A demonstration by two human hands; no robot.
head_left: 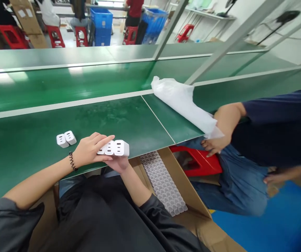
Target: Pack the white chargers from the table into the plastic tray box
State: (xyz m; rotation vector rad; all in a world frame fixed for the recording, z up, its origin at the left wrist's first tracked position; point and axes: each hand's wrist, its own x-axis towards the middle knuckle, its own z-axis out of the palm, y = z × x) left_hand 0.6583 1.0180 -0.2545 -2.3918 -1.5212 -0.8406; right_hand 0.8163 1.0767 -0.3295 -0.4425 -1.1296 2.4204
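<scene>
A short row of white USB wall chargers (121, 148) is held between my two hands over the table's front edge, port faces showing. My left hand (89, 149) closes on the row from the left, fingers across its top and thumb along its lower side. Beneath the chargers, my right hand (119, 163) grips them from below; its fingers are mostly hidden. To the left, two more white chargers (65, 139) lie side by side on the green table (108, 115), apart from my hands.
A cardboard box (192, 190) below the table edge at right holds rows of white pieces (163, 182). A co-worker's hand (215, 141) is at a white plastic bag (181, 99). A red stool (200, 161) stands beside the box. A metal post (170, 29) rises from the bench.
</scene>
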